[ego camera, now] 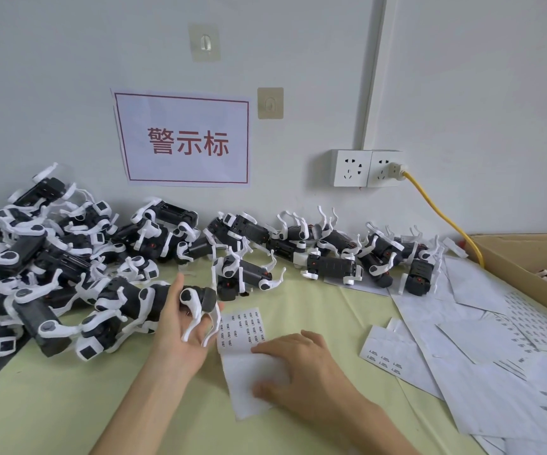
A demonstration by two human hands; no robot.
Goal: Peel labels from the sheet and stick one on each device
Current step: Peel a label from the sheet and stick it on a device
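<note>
Pale yellow-green tabletop (68, 405) against a white wall; at its centre lies the label sheet (242, 336), thin glossy white paper with rows of tiny dark-printed labels on its far half, near half blank and slightly curled. Right hand (301, 366) rests palm-down on the blank part, fingers relaxed and spread, gripping nothing. Left hand (183, 326), palm up, thumb and fingers curled round one device (163, 300): matte dark-grey blocky body, smooth white curved plastic arms hanging over the fingers, just left of the sheet. More devices (52, 257) heaped at left and strung along the wall. Spent backing sheets (495, 356) overlap flat at right, beside a brown cardboard box (521, 257). Wall carries a red-bordered paper sign (185, 139), white double socket (365, 168) and a yellow cable (442, 215).
</note>
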